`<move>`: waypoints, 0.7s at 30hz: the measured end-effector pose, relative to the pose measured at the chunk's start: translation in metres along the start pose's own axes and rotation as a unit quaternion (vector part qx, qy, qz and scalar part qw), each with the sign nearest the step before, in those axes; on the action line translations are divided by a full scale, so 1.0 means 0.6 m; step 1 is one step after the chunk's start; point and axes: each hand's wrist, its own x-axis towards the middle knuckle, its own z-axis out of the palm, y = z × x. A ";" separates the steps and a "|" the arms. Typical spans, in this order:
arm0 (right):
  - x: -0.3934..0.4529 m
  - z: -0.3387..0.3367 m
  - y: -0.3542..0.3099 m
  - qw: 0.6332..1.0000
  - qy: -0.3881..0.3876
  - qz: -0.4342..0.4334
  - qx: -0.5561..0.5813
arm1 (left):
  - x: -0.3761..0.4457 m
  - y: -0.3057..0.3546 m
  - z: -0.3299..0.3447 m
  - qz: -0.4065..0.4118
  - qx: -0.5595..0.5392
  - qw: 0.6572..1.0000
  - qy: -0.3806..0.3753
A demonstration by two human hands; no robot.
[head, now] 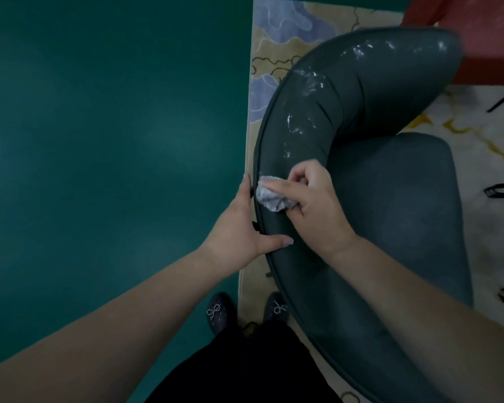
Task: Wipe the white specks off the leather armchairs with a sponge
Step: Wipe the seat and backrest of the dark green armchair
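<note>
The left hand (239,228) rests on the outer edge of the armchair (390,228) backrest, fingers straight, thumb laid across the rim. Just right of it, the right hand (312,202) grips a crumpled grey sponge (269,196) and presses it onto the curved backrest top. The backrest's long axis arcs from the sponge up and rightward, carrying white specks (312,82). Left of the armchair lies green floor (99,141); a patterned rug (285,27) lies under it.
</note>
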 end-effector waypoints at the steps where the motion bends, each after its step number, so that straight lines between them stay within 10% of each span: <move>1: 0.018 -0.004 0.002 1.000 -0.013 -0.013 -0.019 | 0.001 0.000 0.000 0.003 -0.003 1.000 -0.004; 21: 0.093 -0.014 0.020 0.999 -0.036 0.022 0.019 | 0.052 0.016 -0.024 -0.024 -0.031 0.999 -0.006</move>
